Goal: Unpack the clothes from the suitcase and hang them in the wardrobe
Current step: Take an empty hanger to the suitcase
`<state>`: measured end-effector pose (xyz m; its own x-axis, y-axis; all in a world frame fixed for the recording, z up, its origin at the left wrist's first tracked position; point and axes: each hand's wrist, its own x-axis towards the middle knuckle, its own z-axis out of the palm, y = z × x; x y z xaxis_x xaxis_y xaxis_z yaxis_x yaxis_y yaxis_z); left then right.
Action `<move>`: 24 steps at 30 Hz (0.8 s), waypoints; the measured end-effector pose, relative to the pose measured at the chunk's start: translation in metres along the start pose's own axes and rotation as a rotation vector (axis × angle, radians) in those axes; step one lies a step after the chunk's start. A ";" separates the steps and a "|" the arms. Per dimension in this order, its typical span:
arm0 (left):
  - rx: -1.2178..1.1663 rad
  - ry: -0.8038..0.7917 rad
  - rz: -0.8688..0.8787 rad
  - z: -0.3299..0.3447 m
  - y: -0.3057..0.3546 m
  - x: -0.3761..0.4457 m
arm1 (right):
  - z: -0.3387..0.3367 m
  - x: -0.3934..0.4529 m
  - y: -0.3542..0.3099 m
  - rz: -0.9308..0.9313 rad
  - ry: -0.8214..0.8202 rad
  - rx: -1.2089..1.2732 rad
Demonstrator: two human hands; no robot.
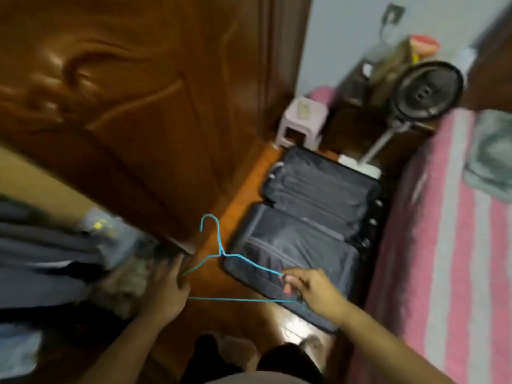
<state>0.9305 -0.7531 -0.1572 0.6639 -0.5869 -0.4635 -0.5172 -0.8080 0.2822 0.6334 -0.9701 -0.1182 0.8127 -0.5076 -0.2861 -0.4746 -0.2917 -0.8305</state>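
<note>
My right hand (pixel 310 286) pinches the right end of a blue wire hanger (pixel 221 253), fingers curled round the wire where the sloping arm meets the bottom bar. My left hand (pixel 169 284) is at the hanger's other end, fingers fairly straight and blurred; I cannot tell whether it grips the wire or only touches it. The hook points up and away from me, between my hands. Just beyond my right hand a dark blue suitcase (pixel 313 217) lies on the wooden floor (pixel 243 184), lid closed. To the left of my left hand, grey and blue clothes (pixel 50 259) hang blurred beside the carved wardrobe door (pixel 133 92). To my right runs a bed (pixel 448 245) with a pink striped cover. Past the suitcase stand a pale stool (pixel 302 120) and a fan (pixel 426 90).
</note>
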 end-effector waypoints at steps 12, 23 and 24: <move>-0.192 -0.565 0.098 0.152 0.145 0.060 | -0.069 -0.073 0.224 0.567 0.424 -0.371; -0.722 -0.373 0.220 0.365 0.171 0.325 | 0.108 0.107 0.520 1.282 0.504 -0.002; -0.749 -0.399 0.235 0.381 0.172 0.342 | 0.126 0.119 0.540 1.327 0.551 -0.019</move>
<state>0.8624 -1.0725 -0.5873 0.2746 -0.7933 -0.5434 -0.0337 -0.5727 0.8190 0.5163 -1.0858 -0.6607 -0.4553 -0.6502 -0.6083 -0.7719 0.6287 -0.0943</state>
